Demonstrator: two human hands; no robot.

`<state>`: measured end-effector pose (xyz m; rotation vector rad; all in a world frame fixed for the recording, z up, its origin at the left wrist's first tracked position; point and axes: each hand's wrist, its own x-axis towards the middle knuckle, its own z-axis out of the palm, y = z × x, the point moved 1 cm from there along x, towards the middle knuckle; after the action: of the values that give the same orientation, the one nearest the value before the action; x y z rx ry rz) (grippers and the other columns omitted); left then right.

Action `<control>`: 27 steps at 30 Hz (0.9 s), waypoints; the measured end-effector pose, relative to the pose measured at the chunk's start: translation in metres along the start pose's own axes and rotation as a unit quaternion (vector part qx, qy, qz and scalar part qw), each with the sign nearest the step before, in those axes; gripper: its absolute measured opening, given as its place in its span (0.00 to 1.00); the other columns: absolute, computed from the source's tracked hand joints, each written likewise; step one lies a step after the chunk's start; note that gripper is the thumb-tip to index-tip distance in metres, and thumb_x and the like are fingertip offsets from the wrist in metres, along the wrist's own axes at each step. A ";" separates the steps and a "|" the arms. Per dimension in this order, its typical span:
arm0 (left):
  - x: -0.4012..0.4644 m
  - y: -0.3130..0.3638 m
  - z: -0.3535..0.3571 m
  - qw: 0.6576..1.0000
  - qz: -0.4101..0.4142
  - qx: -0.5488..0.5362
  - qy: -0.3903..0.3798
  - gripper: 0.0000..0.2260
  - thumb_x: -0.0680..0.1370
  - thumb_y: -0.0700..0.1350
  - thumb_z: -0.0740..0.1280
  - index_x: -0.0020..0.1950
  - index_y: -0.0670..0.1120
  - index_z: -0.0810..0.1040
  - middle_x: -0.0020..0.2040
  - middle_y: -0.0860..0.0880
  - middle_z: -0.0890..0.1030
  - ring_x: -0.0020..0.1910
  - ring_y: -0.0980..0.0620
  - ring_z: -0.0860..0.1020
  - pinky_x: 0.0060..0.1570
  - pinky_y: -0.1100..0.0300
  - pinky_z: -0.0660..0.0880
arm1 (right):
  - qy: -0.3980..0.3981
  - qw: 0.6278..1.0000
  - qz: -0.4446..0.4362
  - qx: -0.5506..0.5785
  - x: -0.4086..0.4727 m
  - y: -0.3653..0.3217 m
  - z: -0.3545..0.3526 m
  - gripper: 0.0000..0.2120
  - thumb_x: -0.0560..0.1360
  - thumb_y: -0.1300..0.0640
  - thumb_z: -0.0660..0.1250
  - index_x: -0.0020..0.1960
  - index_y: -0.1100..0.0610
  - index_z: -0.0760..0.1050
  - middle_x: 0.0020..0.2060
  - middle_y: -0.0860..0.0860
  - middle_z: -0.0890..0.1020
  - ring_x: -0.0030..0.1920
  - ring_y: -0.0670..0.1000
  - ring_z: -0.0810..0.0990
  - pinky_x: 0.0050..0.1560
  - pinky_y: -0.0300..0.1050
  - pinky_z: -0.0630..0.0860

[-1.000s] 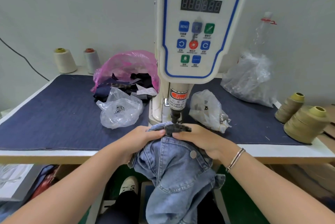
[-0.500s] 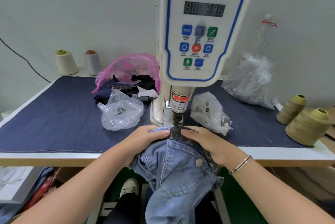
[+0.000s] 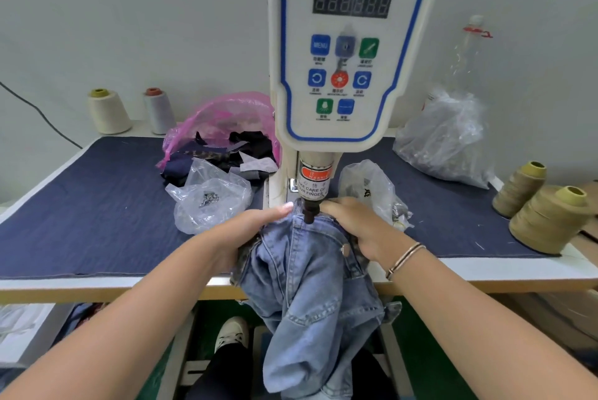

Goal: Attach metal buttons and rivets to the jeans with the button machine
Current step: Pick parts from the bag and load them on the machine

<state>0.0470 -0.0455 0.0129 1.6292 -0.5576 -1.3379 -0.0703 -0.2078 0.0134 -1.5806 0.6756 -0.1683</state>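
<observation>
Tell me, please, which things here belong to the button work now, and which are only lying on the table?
In use:
- jeans, held by the left hand and right hand
- button machine, its punch on the denim
- metal button already on the jeans

Lying about:
- pink bag of fabric scraps
- clear bags
- thread cones

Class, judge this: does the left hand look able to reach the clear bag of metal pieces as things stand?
Probably yes: the clear bag lies just beside the left hand with nothing between, though that hand grips the jeans.
</observation>
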 end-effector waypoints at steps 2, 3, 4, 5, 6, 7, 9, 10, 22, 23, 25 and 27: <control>0.000 -0.001 -0.008 0.997 0.006 0.061 -0.038 0.24 0.67 0.61 0.75 0.53 0.44 0.84 0.54 0.41 0.84 0.53 0.41 0.83 0.54 0.49 0.80 | -0.013 1.000 0.006 -0.004 0.003 0.008 -0.001 0.10 0.74 0.50 0.68 0.48 0.56 0.82 0.44 0.54 0.86 0.49 0.54 0.83 0.51 0.48 0.79; 0.002 -0.002 -0.010 0.997 0.011 0.068 -0.041 0.24 0.67 0.58 0.76 0.54 0.43 0.83 0.54 0.41 0.84 0.53 0.41 0.83 0.55 0.49 0.80 | -0.024 1.000 0.009 -0.002 0.003 0.012 -0.002 0.10 0.73 0.49 0.69 0.48 0.55 0.83 0.44 0.54 0.86 0.49 0.54 0.83 0.52 0.48 0.79; 0.004 -0.002 -0.012 0.997 0.016 0.064 -0.033 0.24 0.67 0.56 0.76 0.56 0.41 0.81 0.53 0.41 0.84 0.52 0.41 0.83 0.55 0.49 0.79 | -0.039 0.999 0.012 0.007 0.003 0.016 -0.003 0.11 0.72 0.47 0.70 0.47 0.53 0.83 0.46 0.53 0.85 0.50 0.53 0.83 0.51 0.47 0.78; 0.006 -0.003 -0.012 0.998 0.023 0.058 -0.026 0.24 0.68 0.54 0.75 0.57 0.41 0.80 0.53 0.40 0.84 0.52 0.41 0.83 0.54 0.49 0.80 | -0.055 0.998 0.014 0.019 0.002 0.018 -0.005 0.13 0.70 0.44 0.72 0.48 0.52 0.83 0.47 0.51 0.85 0.50 0.51 0.83 0.51 0.45 0.78; 0.009 -0.003 -0.011 0.998 0.030 0.050 -0.024 0.23 0.68 0.54 0.74 0.57 0.41 0.79 0.53 0.41 0.84 0.52 0.41 0.83 0.52 0.51 0.80 | -0.082 0.996 0.016 0.029 0.000 0.019 -0.009 0.16 0.67 0.41 0.73 0.49 0.50 0.82 0.49 0.50 0.85 0.51 0.49 0.83 0.50 0.43 0.79; 0.011 -0.004 -0.010 0.998 0.038 0.039 -0.024 0.22 0.69 0.53 0.73 0.57 0.42 0.79 0.53 0.41 0.84 0.51 0.42 0.84 0.49 0.53 0.80 | -0.122 0.992 0.019 0.032 -0.002 0.018 -0.013 0.17 0.65 0.41 0.74 0.50 0.49 0.82 0.50 0.49 0.85 0.51 0.49 0.82 0.48 0.42 0.79; 0.013 -0.004 -0.009 0.998 0.054 0.018 -0.023 0.19 0.70 0.51 0.72 0.56 0.42 0.80 0.52 0.41 0.85 0.50 0.43 0.84 0.45 0.55 0.81 | -0.198 0.980 0.017 0.015 -0.004 0.016 -0.020 0.16 0.68 0.50 0.76 0.54 0.50 0.80 0.50 0.49 0.85 0.49 0.50 0.82 0.41 0.41 0.80; 0.013 -0.005 -0.008 0.998 0.061 0.010 -0.023 0.19 0.70 0.51 0.72 0.56 0.42 0.80 0.52 0.41 0.85 0.51 0.42 0.84 0.45 0.55 0.81 | -0.213 0.977 0.013 -0.002 -0.005 0.015 -0.022 0.16 0.69 0.55 0.75 0.55 0.51 0.78 0.49 0.49 0.85 0.46 0.50 0.83 0.39 0.41 0.80; 0.024 -0.008 -0.003 0.994 0.095 -0.036 -0.032 0.19 0.71 0.47 0.71 0.59 0.41 0.79 0.55 0.40 0.84 0.54 0.42 0.83 0.49 0.54 0.80 | -0.171 0.975 -0.001 0.144 0.005 0.045 -0.024 0.14 0.64 0.58 0.75 0.50 0.56 0.83 0.47 0.59 0.84 0.45 0.56 0.83 0.46 0.48 0.80; 0.025 -0.010 -0.004 0.993 0.100 -0.045 -0.032 0.19 0.71 0.47 0.71 0.61 0.42 0.78 0.56 0.40 0.83 0.55 0.41 0.82 0.52 0.52 0.80 | -0.174 0.973 -0.003 0.149 0.004 0.045 -0.024 0.12 0.65 0.58 0.74 0.48 0.55 0.84 0.46 0.58 0.84 0.44 0.54 0.84 0.43 0.46 0.80; 0.027 -0.015 -0.005 0.991 0.108 -0.071 -0.031 0.22 0.71 0.45 0.71 0.64 0.44 0.76 0.58 0.40 0.82 0.57 0.40 0.81 0.55 0.50 0.79 | -0.172 0.975 -0.007 0.144 0.003 0.047 -0.023 0.09 0.66 0.59 0.72 0.46 0.53 0.84 0.44 0.56 0.85 0.42 0.53 0.84 0.42 0.45 0.80; 0.029 -0.020 -0.004 0.988 0.119 -0.090 -0.032 0.23 0.70 0.44 0.71 0.65 0.45 0.75 0.59 0.40 0.82 0.58 0.39 0.80 0.59 0.47 0.77 | -0.172 0.973 -0.009 0.151 0.002 0.050 -0.023 0.10 0.66 0.59 0.72 0.47 0.54 0.84 0.44 0.57 0.85 0.42 0.54 0.84 0.42 0.46 0.80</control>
<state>0.0555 -0.0576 -0.0189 1.3328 -0.6309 -1.2294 -0.0955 -0.2281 -0.0309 -1.2808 0.3459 -0.0072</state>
